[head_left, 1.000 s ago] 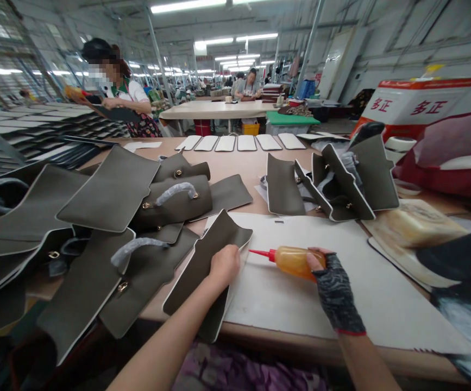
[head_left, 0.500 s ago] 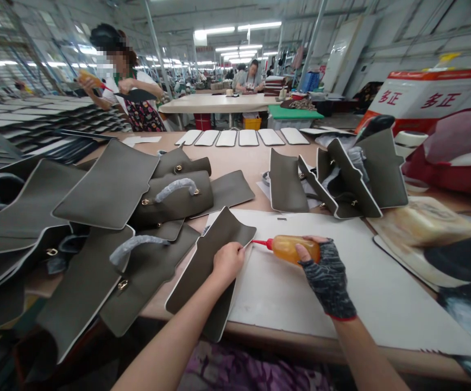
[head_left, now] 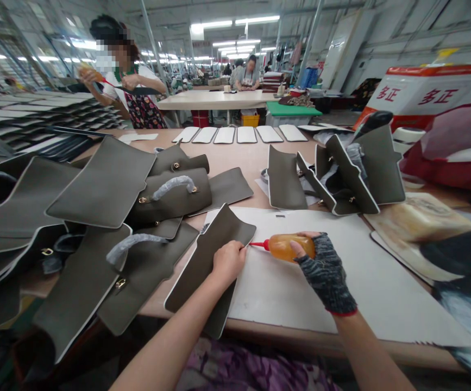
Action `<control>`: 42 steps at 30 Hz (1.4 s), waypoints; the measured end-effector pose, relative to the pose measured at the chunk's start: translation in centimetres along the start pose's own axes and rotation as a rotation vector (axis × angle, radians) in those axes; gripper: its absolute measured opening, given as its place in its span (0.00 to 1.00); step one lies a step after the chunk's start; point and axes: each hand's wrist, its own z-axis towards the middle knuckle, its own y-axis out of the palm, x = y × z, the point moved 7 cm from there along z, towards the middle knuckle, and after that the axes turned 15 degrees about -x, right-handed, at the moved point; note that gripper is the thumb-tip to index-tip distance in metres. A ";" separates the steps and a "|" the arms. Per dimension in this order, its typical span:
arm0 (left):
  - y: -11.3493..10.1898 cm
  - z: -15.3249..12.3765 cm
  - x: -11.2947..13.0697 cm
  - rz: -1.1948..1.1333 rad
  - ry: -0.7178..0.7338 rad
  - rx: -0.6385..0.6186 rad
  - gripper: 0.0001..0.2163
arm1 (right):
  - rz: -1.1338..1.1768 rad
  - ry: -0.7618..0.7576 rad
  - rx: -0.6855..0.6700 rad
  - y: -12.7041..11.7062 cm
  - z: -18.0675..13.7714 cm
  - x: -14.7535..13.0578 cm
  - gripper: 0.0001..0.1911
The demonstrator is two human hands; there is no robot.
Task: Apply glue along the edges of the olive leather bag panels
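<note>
My left hand (head_left: 229, 262) is closed on the edge of a grey-green bag panel (head_left: 202, 260), a folded leather-like piece with pale edges that lies tilted at the table's front. In my right hand (head_left: 325, 271), which wears a dark fingerless knit glove, is a squeeze bottle (head_left: 286, 247) of amber liquid, held on its side. Its red nozzle points left and its tip is at the panel's edge, close beside my left fingers. Whether the tip touches the edge cannot be made out. Under the bottle lies a large white sheet (head_left: 284, 298).
Several bag pieces with wrapped handles (head_left: 174, 187) crowd the left. More folded panels (head_left: 286, 179) stand at the back right. A row of white panels (head_left: 225, 135) lies at the far edge. A yellowish block (head_left: 426, 217) sits at right. A co-worker (head_left: 137, 92) stands at the far left.
The bottle has shifted slightly left, its nozzle tip moving a little down along the panel's edge. My left hand keeps its hold. The whole view has shifted slightly.
</note>
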 end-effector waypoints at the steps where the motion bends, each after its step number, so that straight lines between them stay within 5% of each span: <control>1: 0.0 0.0 0.0 0.000 0.001 0.001 0.14 | 0.017 0.020 -0.005 0.0 -0.1 0.2 0.12; 11: 0.0 0.0 0.0 -0.002 0.046 -0.012 0.13 | 0.125 0.179 -0.038 0.3 -1.7 0.8 0.15; 42: 0.0 0.3 0.0 -0.064 0.148 -0.035 0.13 | 0.295 0.335 -0.217 2.0 -9.1 -0.3 0.15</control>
